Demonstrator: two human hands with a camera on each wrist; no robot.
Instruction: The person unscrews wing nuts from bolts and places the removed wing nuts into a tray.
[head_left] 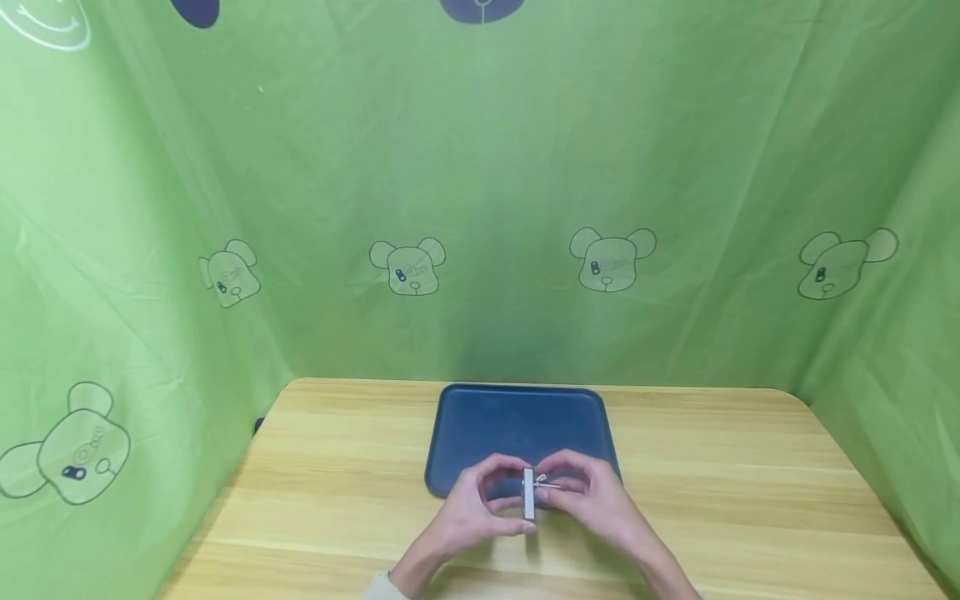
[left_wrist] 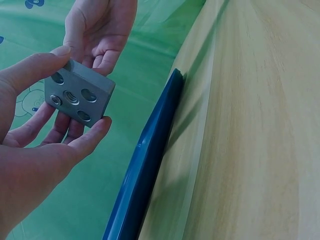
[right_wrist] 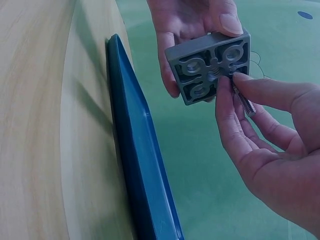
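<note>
A grey square metal block (head_left: 528, 494) with several round holes stands on edge between the hands, above the table. My left hand (head_left: 476, 504) grips it by opposite edges, thumb on one and fingers on the other. The smooth face shows in the left wrist view, where a round screw end (left_wrist: 56, 100) fills one corner hole. From the ribbed face in the right wrist view juts a threaded screw (right_wrist: 245, 102). My right hand (head_left: 596, 497) pinches around it close to the block. A small pale piece (head_left: 542, 478) shows there; its kind is unclear.
A dark blue tray (head_left: 517, 421) lies on the wood-grain table (head_left: 322, 475) just beyond the hands. Green curtain (head_left: 495, 150) with bear-face prints encloses the back and both sides of the table.
</note>
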